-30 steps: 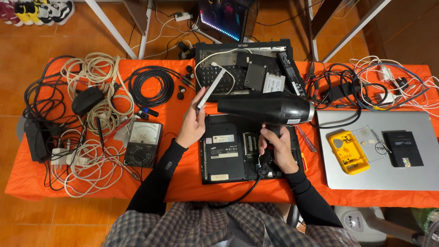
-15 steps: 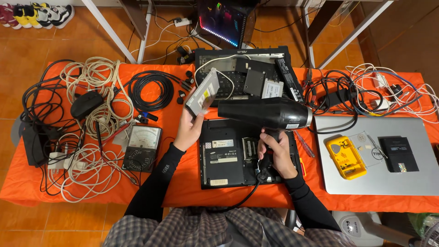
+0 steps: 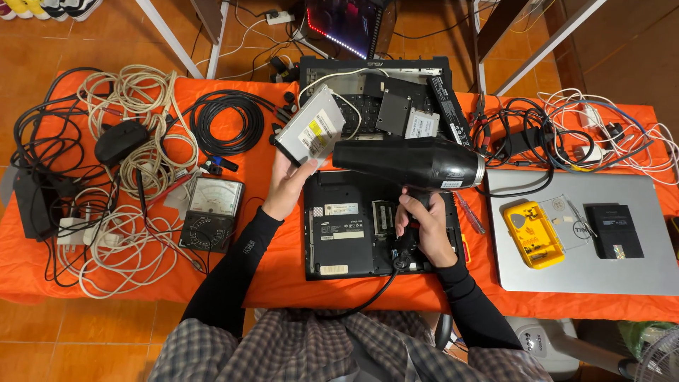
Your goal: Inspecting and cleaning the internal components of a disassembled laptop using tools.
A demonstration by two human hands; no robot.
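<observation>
Left hand (image 3: 286, 185) lifts drive (image 3: 311, 134); right hand (image 3: 424, 226) grips dryer (image 3: 410, 164).

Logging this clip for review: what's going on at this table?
A person sits at an orange table strewn with cables and laptop parts. The left hand holds up a flat silver drive; the right hand grips a black hair dryer by its handle, nozzle pointing at the drive. An opened black laptop lies underside up beneath them, with a meter to its left.
</observation>
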